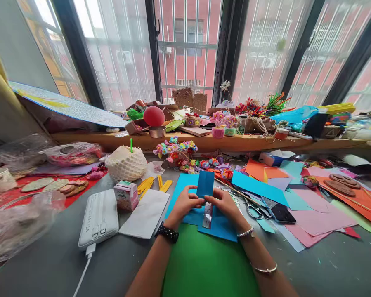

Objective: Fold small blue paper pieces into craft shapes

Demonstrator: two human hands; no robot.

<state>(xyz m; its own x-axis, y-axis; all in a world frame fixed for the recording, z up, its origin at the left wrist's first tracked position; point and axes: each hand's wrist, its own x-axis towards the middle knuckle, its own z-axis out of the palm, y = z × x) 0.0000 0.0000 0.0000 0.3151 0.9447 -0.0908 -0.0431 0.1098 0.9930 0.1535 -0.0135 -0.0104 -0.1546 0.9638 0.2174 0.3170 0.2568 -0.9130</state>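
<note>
Between both hands a small creased piece of blue paper [205, 182] stands upright, gripped along its lower edge. My left hand [187, 203] pinches its lower left corner, and my right hand [223, 202] pinches the lower right. Just below the fingers lies a narrow strip in clear, shiny wrapping [207, 215]; its kind I cannot make out. Larger blue sheets [220, 234] rest flat under the hands, partly over a green sheet [208, 264].
Right of the hands lie scissors [255, 211], a dark phone [281, 212] and coloured paper sheets [320, 212]. On the left are a white power bank [99, 214] with a cable, a small pink carton [126, 195], a white napkin [145, 212] and a coconut [126, 163] with a green straw.
</note>
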